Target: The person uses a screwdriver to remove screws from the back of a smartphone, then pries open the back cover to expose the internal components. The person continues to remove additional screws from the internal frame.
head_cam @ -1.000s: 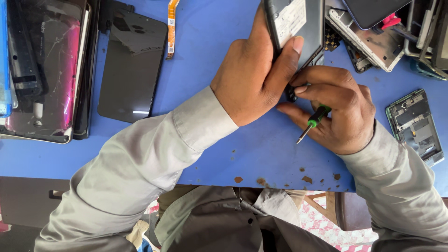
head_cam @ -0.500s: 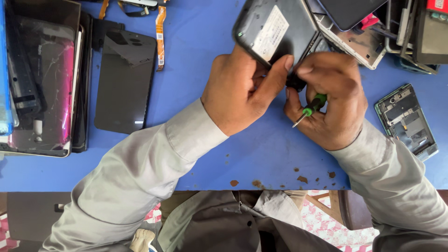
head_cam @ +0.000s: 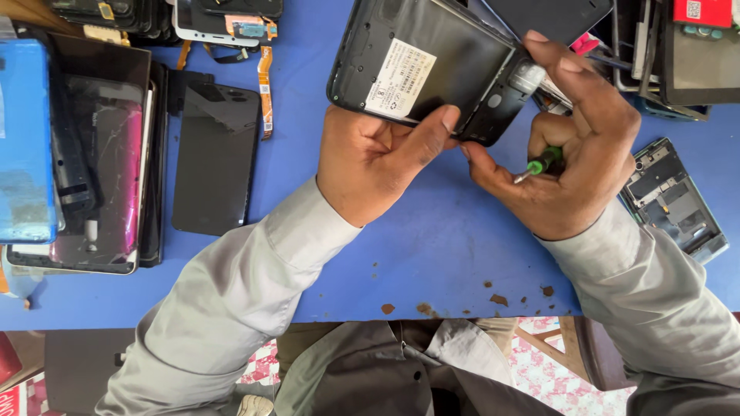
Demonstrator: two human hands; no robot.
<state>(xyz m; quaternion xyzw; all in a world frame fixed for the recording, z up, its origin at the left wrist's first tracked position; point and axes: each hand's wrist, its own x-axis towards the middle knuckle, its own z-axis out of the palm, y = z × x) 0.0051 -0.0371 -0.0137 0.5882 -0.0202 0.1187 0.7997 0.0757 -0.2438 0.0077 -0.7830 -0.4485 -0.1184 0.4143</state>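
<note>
1. Your blue counter [head_cam: 432, 254] carries everything; its near edge is chipped, showing brown spots, and pink-and-white patterned cloth shows below it.
2. At far left lies a stack of cracked dark screens [head_cam: 92, 177] with a blue slab [head_cam: 27, 139] on top of its left part; just beside it to the right lies a single black phone panel [head_cam: 216, 158], flat on the counter.
3. The black phone housing [head_cam: 432, 65] sits raised at top centre, inner side facing you. A white rectangular label [head_cam: 399, 79] is stuck near its middle, tilted with the housing.
4. Your left hand [head_cam: 378, 158] is closed on the housing's lower edge, thumb pressed up beside the label.
5. Your right hand [head_cam: 570, 162] pinches the housing's right corner with raised fingers, while its curled lower fingers grip a small green-handled screwdriver [head_cam: 539, 164], tip pointing left.
6. A bare phone frame [head_cam: 674, 200] lies at right, apart from your hand.
7. Orange ribbon cables [head_cam: 266, 88] lie above the black panel.
</note>
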